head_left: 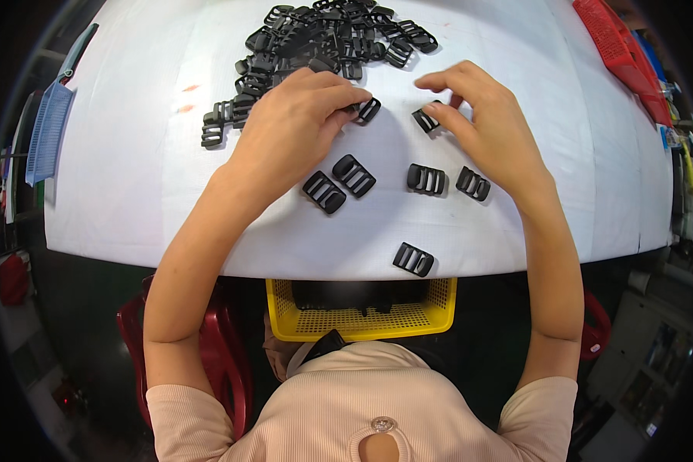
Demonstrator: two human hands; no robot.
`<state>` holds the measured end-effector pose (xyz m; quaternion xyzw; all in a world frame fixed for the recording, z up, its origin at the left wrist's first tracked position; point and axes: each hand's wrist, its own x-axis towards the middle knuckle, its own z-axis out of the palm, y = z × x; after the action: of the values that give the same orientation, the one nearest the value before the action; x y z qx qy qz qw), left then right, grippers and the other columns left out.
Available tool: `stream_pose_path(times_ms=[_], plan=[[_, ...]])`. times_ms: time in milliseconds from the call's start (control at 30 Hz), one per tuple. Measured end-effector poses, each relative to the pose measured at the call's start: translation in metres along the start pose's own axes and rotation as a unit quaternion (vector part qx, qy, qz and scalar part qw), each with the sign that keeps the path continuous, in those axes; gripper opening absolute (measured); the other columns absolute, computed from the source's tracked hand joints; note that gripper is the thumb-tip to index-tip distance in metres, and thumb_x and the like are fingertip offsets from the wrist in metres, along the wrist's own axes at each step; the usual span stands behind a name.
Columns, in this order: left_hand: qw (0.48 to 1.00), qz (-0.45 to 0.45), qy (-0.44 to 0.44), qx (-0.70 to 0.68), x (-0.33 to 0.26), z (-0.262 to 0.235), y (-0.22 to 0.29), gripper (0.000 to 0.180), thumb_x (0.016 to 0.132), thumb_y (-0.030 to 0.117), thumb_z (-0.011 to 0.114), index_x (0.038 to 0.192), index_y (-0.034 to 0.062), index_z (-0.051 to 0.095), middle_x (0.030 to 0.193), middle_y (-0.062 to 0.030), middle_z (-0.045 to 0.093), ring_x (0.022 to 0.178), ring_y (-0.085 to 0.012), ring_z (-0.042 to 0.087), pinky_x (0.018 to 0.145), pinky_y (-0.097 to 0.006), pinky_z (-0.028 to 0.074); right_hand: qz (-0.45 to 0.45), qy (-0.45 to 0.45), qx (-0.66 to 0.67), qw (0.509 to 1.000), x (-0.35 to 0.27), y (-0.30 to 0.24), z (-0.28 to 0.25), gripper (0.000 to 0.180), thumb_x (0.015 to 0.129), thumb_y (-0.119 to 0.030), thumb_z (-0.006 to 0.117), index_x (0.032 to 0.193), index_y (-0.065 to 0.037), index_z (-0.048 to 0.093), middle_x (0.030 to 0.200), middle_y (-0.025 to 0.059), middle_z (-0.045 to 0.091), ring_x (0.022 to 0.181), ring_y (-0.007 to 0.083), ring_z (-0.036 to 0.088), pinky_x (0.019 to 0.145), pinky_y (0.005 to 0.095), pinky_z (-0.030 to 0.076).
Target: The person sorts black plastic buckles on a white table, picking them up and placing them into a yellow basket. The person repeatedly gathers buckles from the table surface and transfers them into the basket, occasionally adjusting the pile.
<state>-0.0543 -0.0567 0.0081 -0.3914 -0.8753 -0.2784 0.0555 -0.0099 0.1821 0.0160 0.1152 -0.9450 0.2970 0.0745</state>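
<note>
Buckles of black plastic, small slotted slides, are what both hands work on across the white worktop. At the far edge, left of middle, a loose heap of them lies tangled and unsorted, with a few stragglers trailing toward the left.

Just this side of the heap, the left hand lies knuckles up with its fingers curled, the fingertips pinching one buckle against the worktop. To its right the right hand is half open, thumb and forefinger closing on another buckle, touching it but not lifting it clear, as far as can be told.

Between the hands and the near edge, single buckles lie flat and apart: a pair under the left wrist, two more under the right hand, and one alone just short of the near edge. Below that edge a yellow slotted basket sits at the person's lap, with some dark pieces dimly visible inside; how many cannot be told.

Judging by this, the work is at an early or middle stage: only a handful are pulled out and laid singly, while most remain in the heap.

A blue basket hangs off the left edge and a red one lies at the far right corner.
</note>
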Motion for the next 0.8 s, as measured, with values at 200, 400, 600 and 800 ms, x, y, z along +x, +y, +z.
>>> stream_pose_path(times_ms=[200, 400, 600, 800], plan=[[0.986, -0.015, 0.122, 0.108, -0.031, -0.019, 0.011, 0.035, 0.08, -0.005, 0.063, 0.112, 0.0066, 0.069, 0.105, -0.0094, 0.066, 0.089, -0.0275, 0.062, 0.077, -0.037, 0.051, -0.143, 0.045, -0.033, 0.988, 0.017, -0.027, 0.043, 0.02, 0.08, -0.019, 0.071, 0.097, -0.008, 0.068, 0.098, 0.0089, 0.063, 0.091, 0.026, 0.063, 0.08, 0.037, 0.053], [0.991, -0.077, 0.001, 0.106, -0.082, -0.013, 0.03, 0.052, 0.074, -0.003, 0.068, 0.126, 0.002, 0.06, 0.123, -0.009, 0.059, 0.105, -0.0269, 0.056, 0.084, -0.038, 0.046, -0.075, 0.006, -0.002, 0.997, 0.021, -0.022, 0.041, 0.023, 0.083, -0.019, 0.069, 0.101, -0.005, 0.071, 0.095, 0.0119, 0.068, 0.087, 0.0275, 0.067, 0.08, 0.0374, 0.053], [0.993, -0.118, 0.021, 0.025, -0.089, -0.027, 0.032, 0.064, 0.074, -0.003, 0.07, 0.135, 0.0037, 0.053, 0.135, -0.0142, 0.053, 0.12, -0.033, 0.052, 0.1, -0.04, 0.043, -0.025, 0.04, -0.023, 0.999, 0.016, 0.004, -0.004, 0.023, 0.086, -0.018, 0.065, 0.104, -0.004, 0.071, 0.099, 0.0133, 0.068, 0.095, 0.0294, 0.064, 0.083, 0.0361, 0.05], [0.987, -0.151, -0.01, -0.055, -0.099, -0.027, 0.027, 0.077, 0.073, 0.002, 0.075, 0.143, 0.0049, 0.044, 0.147, -0.0165, 0.045, 0.14, -0.0345, 0.036, 0.112, -0.042, 0.034, 0.062, 0.057, 0.09, 0.992, -0.03, 0.048, -0.004, 0.031, 0.098, -0.026, 0.056, 0.12, -0.007, 0.065, 0.127, 0.0108, 0.062, 0.12, 0.0275, 0.056, 0.104, 0.0384, 0.04]])
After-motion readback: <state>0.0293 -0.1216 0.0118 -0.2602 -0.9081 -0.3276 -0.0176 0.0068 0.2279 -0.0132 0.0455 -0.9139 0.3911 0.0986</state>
